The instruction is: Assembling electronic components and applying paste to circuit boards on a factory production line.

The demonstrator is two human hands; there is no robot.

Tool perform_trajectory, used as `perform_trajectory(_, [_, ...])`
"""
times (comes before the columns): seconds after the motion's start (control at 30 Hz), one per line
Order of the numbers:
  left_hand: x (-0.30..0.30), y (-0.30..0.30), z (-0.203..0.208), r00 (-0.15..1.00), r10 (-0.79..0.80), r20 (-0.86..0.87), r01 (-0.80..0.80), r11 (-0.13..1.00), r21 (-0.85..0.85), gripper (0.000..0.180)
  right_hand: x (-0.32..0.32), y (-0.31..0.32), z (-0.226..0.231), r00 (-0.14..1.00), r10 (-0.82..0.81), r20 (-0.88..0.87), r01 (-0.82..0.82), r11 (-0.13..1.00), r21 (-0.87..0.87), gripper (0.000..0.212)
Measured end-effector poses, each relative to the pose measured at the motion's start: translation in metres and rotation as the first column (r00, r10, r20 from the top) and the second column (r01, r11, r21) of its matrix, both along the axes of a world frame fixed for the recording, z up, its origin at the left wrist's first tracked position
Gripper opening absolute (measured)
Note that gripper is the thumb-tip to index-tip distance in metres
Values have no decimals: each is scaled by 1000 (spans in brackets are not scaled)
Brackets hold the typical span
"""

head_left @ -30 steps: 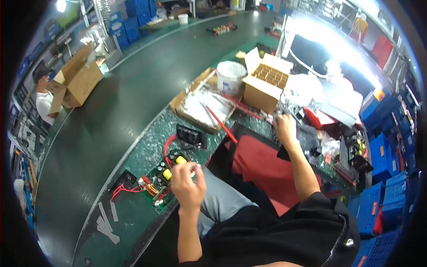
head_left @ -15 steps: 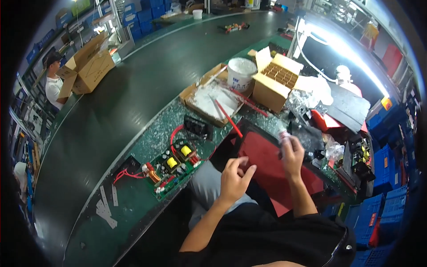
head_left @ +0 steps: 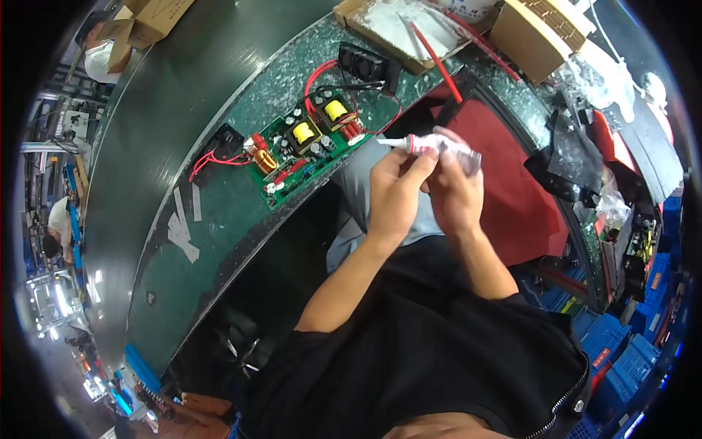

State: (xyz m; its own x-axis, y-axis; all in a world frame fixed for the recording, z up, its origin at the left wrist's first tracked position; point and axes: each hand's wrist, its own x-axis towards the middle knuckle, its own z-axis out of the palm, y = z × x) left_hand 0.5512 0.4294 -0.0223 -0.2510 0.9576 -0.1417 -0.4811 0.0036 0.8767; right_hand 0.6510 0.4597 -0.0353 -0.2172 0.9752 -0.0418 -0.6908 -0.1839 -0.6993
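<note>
A small white squeeze tube [head_left: 436, 143] with red marks and a slim pale nozzle lies between my two hands, its tip pointing left toward the bench. My left hand [head_left: 397, 192] grips it near the nozzle end with the thumb on top. Around the crumpled tail of the tube, my right hand [head_left: 459, 183] is closed. Left of the hands, a green circuit board [head_left: 311, 150] with yellow-wrapped transformers, coils and red wires rests on the bench. Behind the board stands a black fan [head_left: 369, 67] joined to it by wires.
A red sheet [head_left: 504, 183] lies right of my hands. Farther back are a cardboard tray of white powder [head_left: 391, 25], a red stick [head_left: 436, 62] and a divided carton [head_left: 537, 36]. Grey strips [head_left: 180, 227] sit at left. Black scraps [head_left: 567, 157] pile up at right.
My right hand has brought the tube leftward to my left hand, which has closed on it too. The view has tilted down, so bench items appear higher.
</note>
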Motion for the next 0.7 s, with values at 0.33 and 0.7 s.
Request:
perform_trajectory(0.33, [-81,50,-3,-395,380,-836,-76,894,442,24,28,41,-28,991,-80,-112,67,991,-115,18])
perform_trajectory(0.7, [-135,45,1,235,121,-964,-105,990,99,21,-14,54,-46,992,23,121,-32,997,73,24])
